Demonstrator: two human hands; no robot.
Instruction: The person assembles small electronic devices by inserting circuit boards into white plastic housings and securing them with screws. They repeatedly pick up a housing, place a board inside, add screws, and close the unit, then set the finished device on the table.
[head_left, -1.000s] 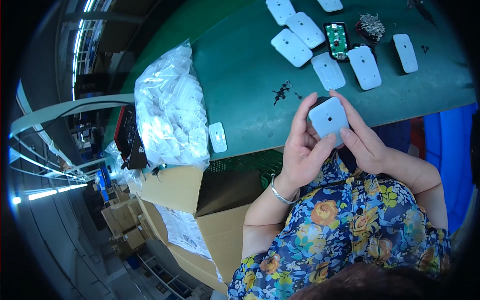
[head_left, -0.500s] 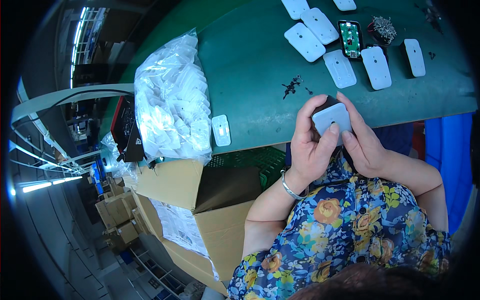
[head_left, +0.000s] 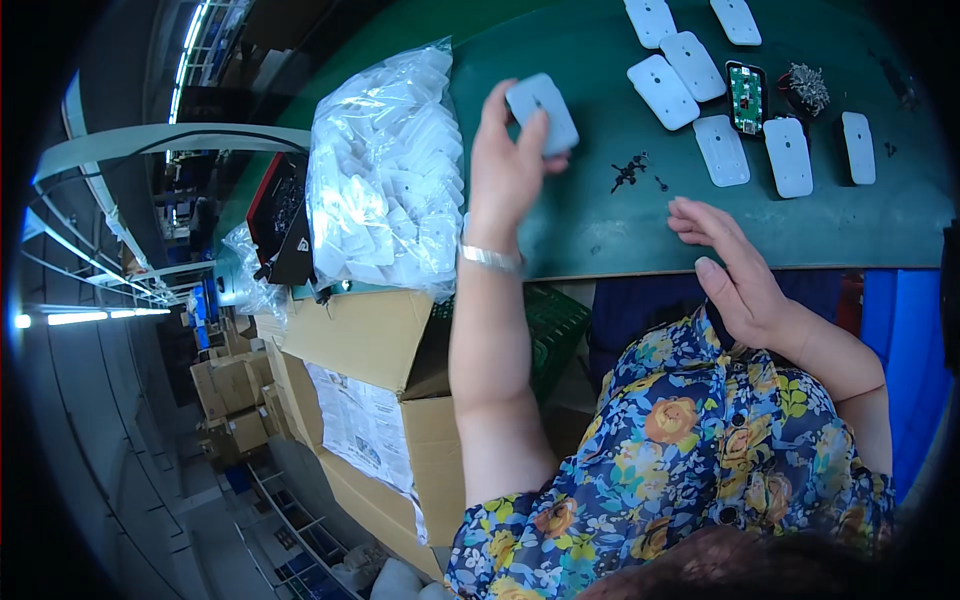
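Observation:
My left hand [head_left: 508, 165] is closed around a white rounded plastic case [head_left: 552, 118], held over the green table left of its middle. The thumb lies across the case's face, near a small dark hole. My right hand [head_left: 735, 275] is open and holds nothing, its fingers stretched out at the table's front edge. Small black parts [head_left: 629, 173], probably screws, lie on the table between the two hands. To the right, an open case with a green circuit board [head_left: 747, 98] lies among several white plastic covers [head_left: 723, 152].
A clear bag full of white covers [head_left: 385, 190] sits on the table's left side. Below it stands an open cardboard box [head_left: 350, 335], beside a green crate [head_left: 558, 325]. A pile of silvery small parts [head_left: 808, 88] lies at the back right. A red and black bin [head_left: 280, 215] stands left of the bag.
Both hands were together around the case in front of my chest. My left hand has carried it forward and left; my right hand has let go and opened. The whole view has shifted slightly.

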